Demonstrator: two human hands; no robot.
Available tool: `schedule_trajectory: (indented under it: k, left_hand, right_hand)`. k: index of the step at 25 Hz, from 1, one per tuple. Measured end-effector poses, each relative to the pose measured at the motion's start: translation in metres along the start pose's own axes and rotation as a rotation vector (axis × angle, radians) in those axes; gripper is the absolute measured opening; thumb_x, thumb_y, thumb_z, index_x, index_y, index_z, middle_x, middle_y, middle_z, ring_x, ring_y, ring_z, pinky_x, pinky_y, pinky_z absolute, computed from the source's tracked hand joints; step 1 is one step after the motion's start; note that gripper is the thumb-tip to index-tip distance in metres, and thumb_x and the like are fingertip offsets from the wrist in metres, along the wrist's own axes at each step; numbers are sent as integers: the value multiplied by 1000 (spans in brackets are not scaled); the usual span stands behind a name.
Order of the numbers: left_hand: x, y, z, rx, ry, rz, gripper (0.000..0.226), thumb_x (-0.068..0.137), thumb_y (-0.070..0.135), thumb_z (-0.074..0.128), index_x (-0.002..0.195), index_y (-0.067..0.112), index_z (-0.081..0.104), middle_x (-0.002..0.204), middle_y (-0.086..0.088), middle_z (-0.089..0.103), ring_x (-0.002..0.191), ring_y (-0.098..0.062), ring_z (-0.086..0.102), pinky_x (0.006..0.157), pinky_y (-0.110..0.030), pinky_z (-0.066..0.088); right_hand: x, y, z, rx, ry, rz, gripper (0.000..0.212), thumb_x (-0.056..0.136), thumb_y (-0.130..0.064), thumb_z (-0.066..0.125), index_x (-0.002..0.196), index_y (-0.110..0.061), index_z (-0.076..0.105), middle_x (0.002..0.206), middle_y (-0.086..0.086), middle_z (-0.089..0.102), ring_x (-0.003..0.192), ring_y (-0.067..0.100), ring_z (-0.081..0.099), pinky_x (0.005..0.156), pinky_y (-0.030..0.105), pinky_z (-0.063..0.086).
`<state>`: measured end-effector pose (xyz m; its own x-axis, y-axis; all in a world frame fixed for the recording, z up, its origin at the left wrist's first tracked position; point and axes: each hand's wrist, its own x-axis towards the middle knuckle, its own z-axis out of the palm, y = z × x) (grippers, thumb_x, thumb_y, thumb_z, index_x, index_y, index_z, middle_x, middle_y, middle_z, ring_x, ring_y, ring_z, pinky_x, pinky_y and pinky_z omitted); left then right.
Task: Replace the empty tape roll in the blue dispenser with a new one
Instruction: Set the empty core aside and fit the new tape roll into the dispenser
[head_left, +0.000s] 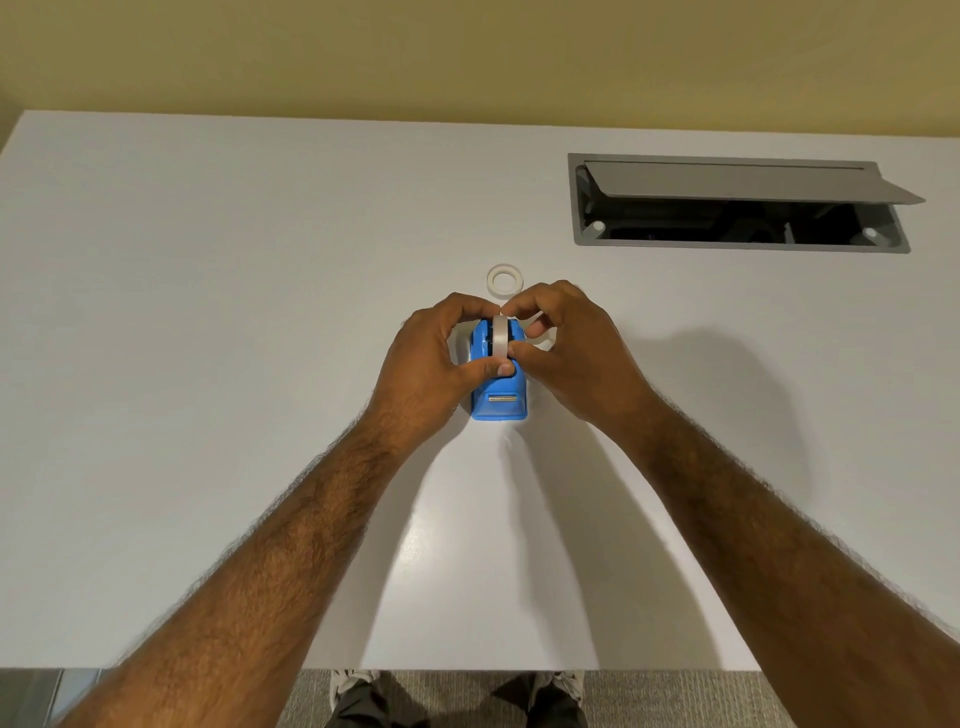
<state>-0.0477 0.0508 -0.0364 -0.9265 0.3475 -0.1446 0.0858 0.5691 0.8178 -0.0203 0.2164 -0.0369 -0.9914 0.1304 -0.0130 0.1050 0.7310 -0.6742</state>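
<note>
The blue tape dispenser (500, 400) stands on the white table (208, 312), its cutter end toward me. A white tape roll (499, 336) sits upright in its slot. My left hand (431, 364) grips the roll and the dispenser's left side, thumb pressed on the roll's near edge. My right hand (566, 353) pinches the roll from the right, fingertips on its top and front. A thin white ring, the empty core (504, 280), lies flat just beyond the hands. Part of the dispenser's sides is hidden by my fingers.
An open grey cable hatch (737, 205) with a raised lid is set into the table at the back right. The table's near edge (467, 667) runs above the carpet and my shoes.
</note>
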Motion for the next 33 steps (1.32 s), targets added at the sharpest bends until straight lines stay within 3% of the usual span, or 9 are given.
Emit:
schedule_trajectory:
  k: [5,8,11,15,19,24,29,33]
  left_hand:
    - [0,-5,-2,-56,-32,-3,49,78,35,84,121,26,63,122,9,65,110,-9,59,92,-16,39]
    - [0,-6,-6,-97,-69,6,43,85,36,77,125,28,63,123,12,66,114,-5,61,96,-19,44]
    - [1,-7,-8,-131,-75,24,33,93,31,68,126,28,65,124,9,67,115,-7,63,99,-28,51]
    - [2,-8,-6,-163,-48,15,27,96,31,64,123,25,68,120,7,70,111,-10,66,98,-32,53]
    - [2,-10,-3,-207,-12,33,24,99,29,61,121,24,69,117,6,71,108,-8,67,97,-32,54]
    - [-4,-17,-2,-200,20,138,33,102,8,49,128,21,67,124,8,69,117,-4,63,101,-19,49]
    - [-9,-27,-2,-164,-74,162,46,95,13,61,138,27,58,138,13,61,129,3,53,103,-7,38]
    - [-8,-27,0,-105,-86,177,58,85,26,79,138,28,56,132,17,59,119,14,51,101,-3,34]
  right_hand:
    - [0,1,2,-1,-7,-19,29,79,-25,70,105,-16,61,100,1,59,77,9,51,68,7,35]
    - [-4,1,0,25,-12,-18,30,81,-25,70,109,-18,60,107,2,60,80,10,52,72,9,38]
    - [-11,1,-3,88,16,-6,30,85,-20,66,114,-22,59,114,-1,60,84,12,59,80,20,50]
    - [-25,3,-3,96,103,-41,23,88,-21,59,111,-25,60,109,-4,61,86,12,61,75,26,56]
    - [-33,5,2,-43,85,-144,28,88,-28,59,116,-28,58,105,-7,57,87,9,56,75,27,55]
    - [-28,5,5,-93,107,-140,27,90,-32,55,115,-25,58,103,-4,56,86,11,57,72,30,56]
    - [-27,9,10,-127,162,-151,25,89,-28,57,112,-19,60,100,1,59,81,7,51,68,23,50]
    - [-25,14,15,-176,246,-194,25,85,-24,59,109,-18,58,95,5,63,75,8,49,64,21,44]
